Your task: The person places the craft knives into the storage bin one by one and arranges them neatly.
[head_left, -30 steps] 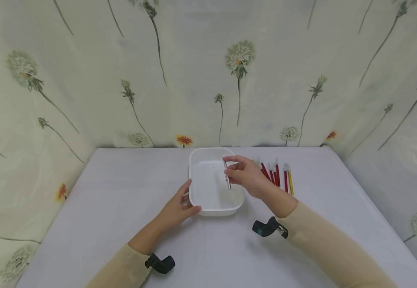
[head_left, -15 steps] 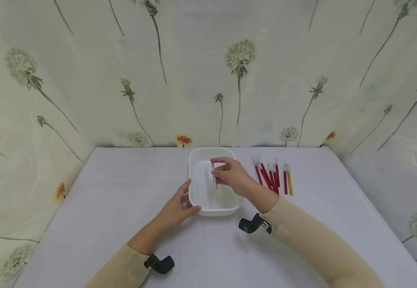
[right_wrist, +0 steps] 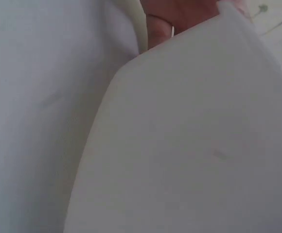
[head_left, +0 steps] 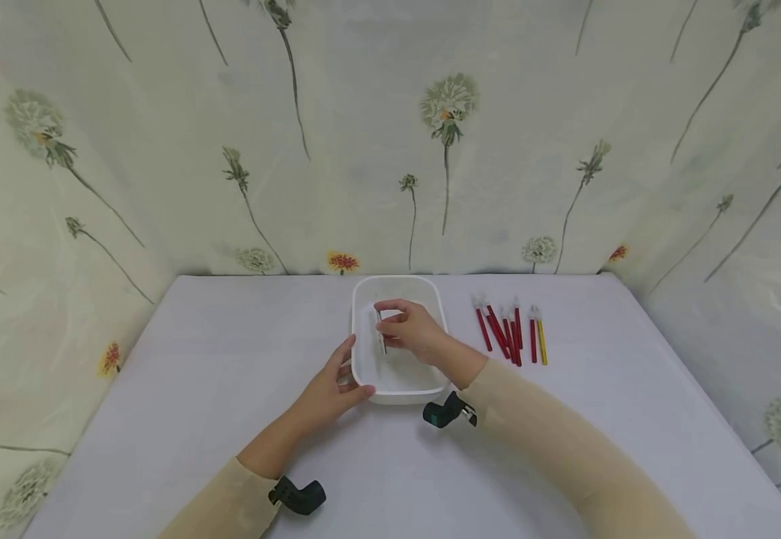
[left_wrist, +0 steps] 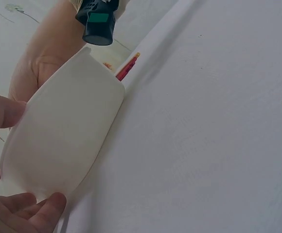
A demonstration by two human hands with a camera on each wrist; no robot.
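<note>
A white plastic tub (head_left: 409, 379) stands upright on the white-covered table. My left hand (head_left: 326, 391) holds its near left corner, the thumb on the near rim and the fingers along the left side. In the left wrist view, fingers (left_wrist: 48, 213) lie against the tub's outer wall (left_wrist: 68, 131). Over the inside of the tub, my right hand (head_left: 410, 331) pinches a slim silver pen-like stick (head_left: 381, 340), held steeply slanted near the left wall. From the right wrist, the tub's wall (right_wrist: 189, 136) fills most of the view and hides the stick.
Right of the tub lie several slim red sticks (head_left: 496, 327) with clear tips, some overlapping. Beside them is a yellow one (head_left: 542, 343). A curtain with dandelion prints (head_left: 363, 150) hangs behind the table's far edge.
My right hand has moved left across the tub with the silver stick, from its right rim toward its left wall. The red sticks show more fully now. My left hand has stayed in place.
</note>
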